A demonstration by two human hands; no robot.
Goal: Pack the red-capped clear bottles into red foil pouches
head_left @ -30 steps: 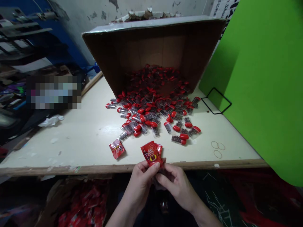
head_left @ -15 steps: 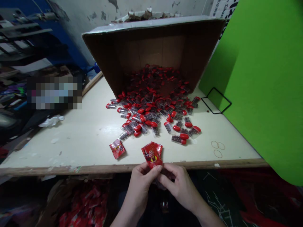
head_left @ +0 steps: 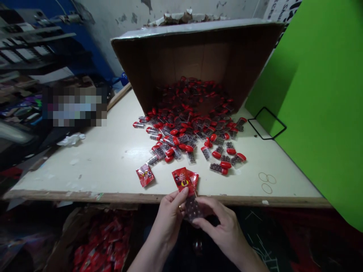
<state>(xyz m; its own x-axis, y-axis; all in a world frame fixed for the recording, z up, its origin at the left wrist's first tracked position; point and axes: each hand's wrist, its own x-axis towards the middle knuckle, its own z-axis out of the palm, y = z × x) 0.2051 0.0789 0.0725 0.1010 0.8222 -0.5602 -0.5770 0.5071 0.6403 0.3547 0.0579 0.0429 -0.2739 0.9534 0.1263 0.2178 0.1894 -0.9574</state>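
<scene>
While I'm watching, the red foil sachet (head_left: 185,180) is hanging over the cream table's (head_left: 99,166) front edge, left hand (head_left: 170,215) pinching it. Right hand (head_left: 224,226) is gripping a clear bead-filled plastic capsule (head_left: 193,208) just beneath. Red-capped capsules (head_left: 193,132) are lying beyond, by the tipped cardboard box (head_left: 198,56).

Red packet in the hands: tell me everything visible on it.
The red packet is a small glossy sachet, seemingly plastic film, crinkled, printed with a yellow-and-black round logo. It stands roughly upright over the front edge of the table. The left hand pinches its lower part; the right hand holds a clear capsule of dark beads right beneath it. Whether it is open cannot be told.
</scene>
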